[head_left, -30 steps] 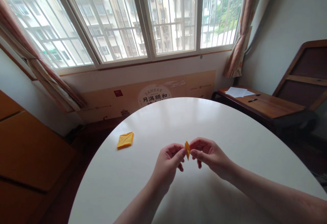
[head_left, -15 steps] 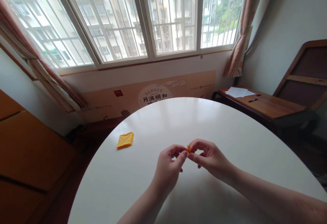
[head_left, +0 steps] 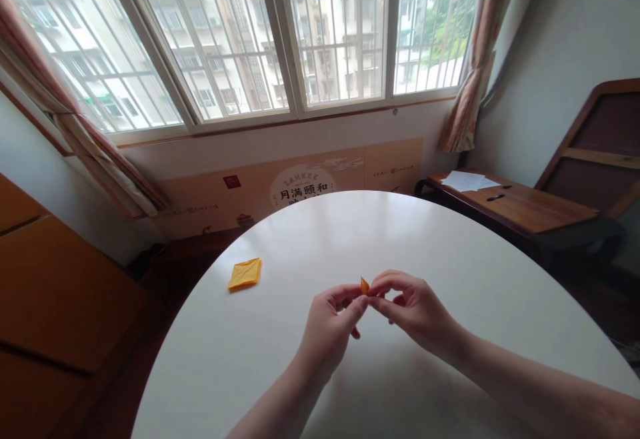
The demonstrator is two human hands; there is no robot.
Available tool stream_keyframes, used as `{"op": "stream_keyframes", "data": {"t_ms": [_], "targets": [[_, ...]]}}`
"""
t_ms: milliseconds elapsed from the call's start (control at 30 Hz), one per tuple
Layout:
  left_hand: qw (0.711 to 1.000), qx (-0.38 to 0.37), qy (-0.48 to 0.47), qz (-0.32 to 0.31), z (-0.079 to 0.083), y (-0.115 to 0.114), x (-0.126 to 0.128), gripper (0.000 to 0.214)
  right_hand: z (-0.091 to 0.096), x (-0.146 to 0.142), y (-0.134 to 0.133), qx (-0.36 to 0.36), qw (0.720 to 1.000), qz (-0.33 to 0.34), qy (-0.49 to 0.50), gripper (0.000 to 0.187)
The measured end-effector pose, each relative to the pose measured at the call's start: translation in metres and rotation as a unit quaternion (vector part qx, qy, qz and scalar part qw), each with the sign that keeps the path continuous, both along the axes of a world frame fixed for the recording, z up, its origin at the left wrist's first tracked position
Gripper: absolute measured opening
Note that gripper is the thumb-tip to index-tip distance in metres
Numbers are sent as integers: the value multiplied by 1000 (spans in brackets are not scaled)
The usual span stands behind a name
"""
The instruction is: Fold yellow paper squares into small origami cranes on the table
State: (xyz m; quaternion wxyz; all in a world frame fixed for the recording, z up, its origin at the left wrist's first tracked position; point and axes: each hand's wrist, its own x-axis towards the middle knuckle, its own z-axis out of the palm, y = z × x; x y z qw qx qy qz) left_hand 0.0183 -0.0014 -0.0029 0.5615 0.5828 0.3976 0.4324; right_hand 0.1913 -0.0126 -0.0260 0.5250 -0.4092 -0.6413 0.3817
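Observation:
Between my two hands, over the middle of the white table (head_left: pixel 310 245), is a small folded piece of orange-yellow paper (head_left: pixel 365 285). My left hand (head_left: pixel 333 322) pinches its lower left part between thumb and fingers. From the other side, the thumb and index finger of my right hand (head_left: pixel 413 302) close on the paper too. A pointed tip of it stands up above the fingertips; the rest is hidden by them. To the left on the table lies a flat yellow folded square (head_left: pixel 245 274), apart from both hands.
The round table's edge curves in front of a barred window (head_left: pixel 335 32). A wooden chair (head_left: pixel 520 202) with white papers (head_left: pixel 465 181) on its seat is beyond the table at the right. Orange-brown cabinets (head_left: pixel 60 292) stand at the left.
The paper between my fingers has turned and now shows a wider, pointed tip above them. My right hand has shifted slightly. The yellow square has stayed put.

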Motion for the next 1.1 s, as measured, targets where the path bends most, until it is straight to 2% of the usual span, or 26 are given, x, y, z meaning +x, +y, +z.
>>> {"op": "stream_keyframes", "data": {"t_ms": [167, 333, 500, 767, 900, 1100], "targets": [[1000, -2, 7, 9, -2, 0, 0, 32, -3, -1, 1, -15, 1000, -10, 7, 13], [999, -8, 10, 32, -2, 1, 1, 33, -2, -2, 0, -60, 997, 8, 40, 23], [999, 3, 25, 25, -1, 1, 0, 32, -4, -3, 0, -75, 995, 10, 66, 30], [996, 65, 28, 52, -2, -4, 0, 28, -1, -3, -1, -87, 992, 25, 88, 30], [989, 120, 54, 62, -5, -5, -1, 29, 1, -3, -1, -94, 990, 37, 95, 30], [972, 198, 108, 62, -7, -2, -4, 25, 0, -3, -3, -51, 998, 4, 47, 22]]}}
